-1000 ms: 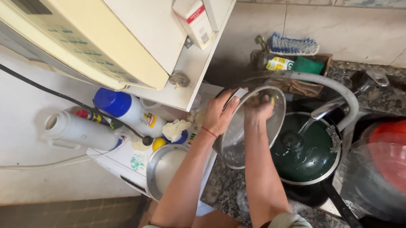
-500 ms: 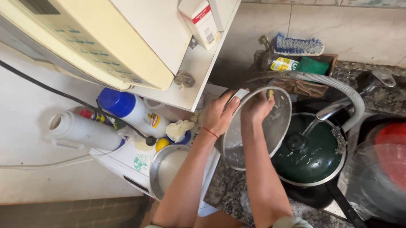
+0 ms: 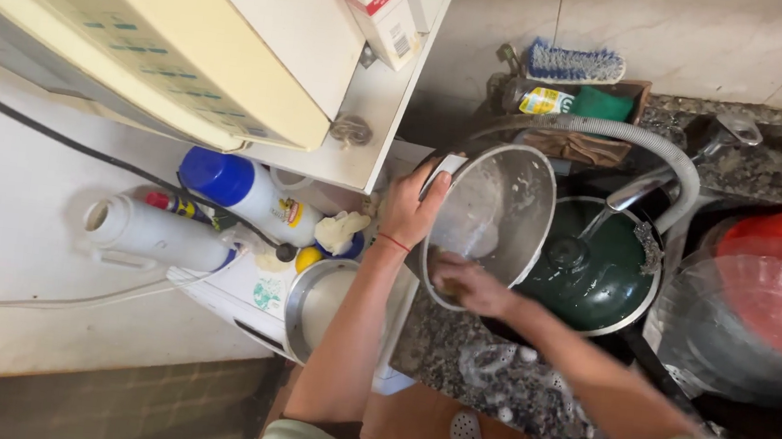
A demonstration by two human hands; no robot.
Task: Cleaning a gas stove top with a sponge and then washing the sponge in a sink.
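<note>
Head view: hands (image 3: 442, 244) grip steel pot (image 3: 497, 221); right fingers hidden inside rim.

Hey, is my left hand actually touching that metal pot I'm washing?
Touching. The head view shows the left hand wrapped over the rim of the metal pot, fingers curled on its edge, while the right hand presses inside the lower rim.
</note>
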